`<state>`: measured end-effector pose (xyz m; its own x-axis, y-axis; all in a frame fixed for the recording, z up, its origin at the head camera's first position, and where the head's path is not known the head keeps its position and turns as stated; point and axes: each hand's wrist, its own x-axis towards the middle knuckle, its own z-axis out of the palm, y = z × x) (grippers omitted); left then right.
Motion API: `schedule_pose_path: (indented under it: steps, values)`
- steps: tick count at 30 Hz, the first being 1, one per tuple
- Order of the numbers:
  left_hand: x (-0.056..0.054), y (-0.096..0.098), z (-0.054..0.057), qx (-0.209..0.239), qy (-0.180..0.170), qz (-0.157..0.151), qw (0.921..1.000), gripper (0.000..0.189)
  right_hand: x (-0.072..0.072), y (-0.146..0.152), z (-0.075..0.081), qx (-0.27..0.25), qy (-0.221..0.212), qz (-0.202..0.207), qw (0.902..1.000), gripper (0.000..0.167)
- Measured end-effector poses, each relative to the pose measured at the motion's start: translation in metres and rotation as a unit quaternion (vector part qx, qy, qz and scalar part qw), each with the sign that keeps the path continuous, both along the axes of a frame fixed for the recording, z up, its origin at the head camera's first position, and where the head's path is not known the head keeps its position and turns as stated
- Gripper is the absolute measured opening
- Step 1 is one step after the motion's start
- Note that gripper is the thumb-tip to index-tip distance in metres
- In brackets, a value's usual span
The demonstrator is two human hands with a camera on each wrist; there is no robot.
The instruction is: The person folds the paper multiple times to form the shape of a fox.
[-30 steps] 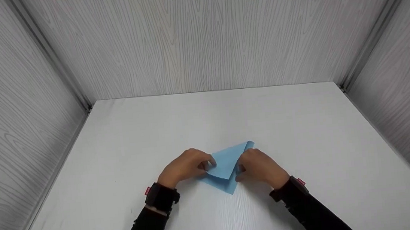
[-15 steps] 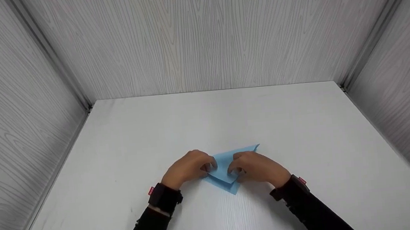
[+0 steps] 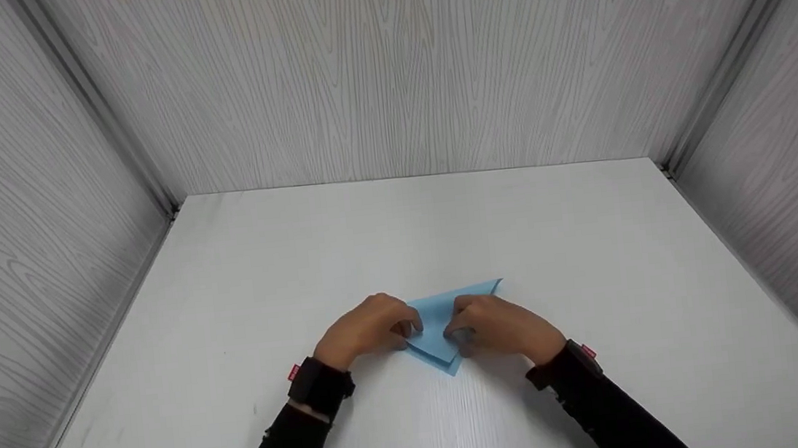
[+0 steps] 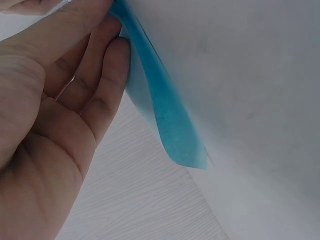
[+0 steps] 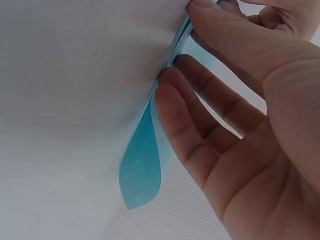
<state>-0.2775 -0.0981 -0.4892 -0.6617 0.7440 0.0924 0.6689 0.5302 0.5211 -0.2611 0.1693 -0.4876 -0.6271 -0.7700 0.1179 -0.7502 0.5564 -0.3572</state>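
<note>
A light blue sheet of paper (image 3: 435,314), folded over on itself, lies low at the middle of the white table. My left hand (image 3: 369,329) pinches its left edge between thumb and fingers. On the right, my right hand (image 3: 504,325) holds the other side, its curled fingertips over the upper layer. In the left wrist view the fold of the paper (image 4: 172,130) bows into a rounded loop past the left hand's fingers (image 4: 107,80). A similar loop of the paper (image 5: 141,170) shows in the right wrist view, below the right hand's fingertips (image 5: 172,102).
The white table (image 3: 400,238) spreads around the paper. Grey wood-grain panels stand behind it (image 3: 384,72), at the left (image 3: 27,238) and at the right (image 3: 789,164). Each wrist wears a black strap over a dark sleeve.
My right hand has shifted left from the paper's right edge onto its upper layer. The near corners of the two layers have drawn closer together. The left hand has moved slightly right.
</note>
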Motion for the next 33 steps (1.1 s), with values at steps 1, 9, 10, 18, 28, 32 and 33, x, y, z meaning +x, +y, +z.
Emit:
schedule_pose_path:
  steps: [1,9,10,18,28,32,33]
  values:
    - [0.000,0.000,0.000,0.000,-0.003,0.001,1.0000,0.034,0.000,0.000,0.001,0.000,0.000,0.000,1.0000,0.037]
    - [-0.002,0.003,-0.005,-0.005,0.064,0.011,0.9979,0.027,-0.001,-0.005,-0.003,0.007,0.046,0.041,0.9981,0.035]
    - [-0.002,0.003,-0.005,-0.005,0.076,0.010,0.9970,0.026,-0.002,-0.005,-0.004,0.006,0.049,0.047,0.9976,0.034]
    - [0.000,0.007,-0.003,-0.027,0.101,0.011,0.9945,0.027,-0.005,-0.005,-0.004,0.006,0.062,0.059,0.9963,0.033]
    - [0.004,0.014,-0.003,-0.005,0.114,-0.019,0.9933,0.034,-0.005,-0.005,-0.007,0.010,0.098,0.052,0.9937,0.033]
    - [0.005,0.018,-0.006,-0.002,0.134,-0.032,0.9905,0.036,-0.006,-0.004,-0.008,0.001,0.094,0.048,0.9944,0.030]
    - [0.005,0.019,-0.007,-0.001,0.137,-0.032,0.9901,0.035,-0.006,-0.004,-0.009,-0.001,0.094,0.047,0.9945,0.028]
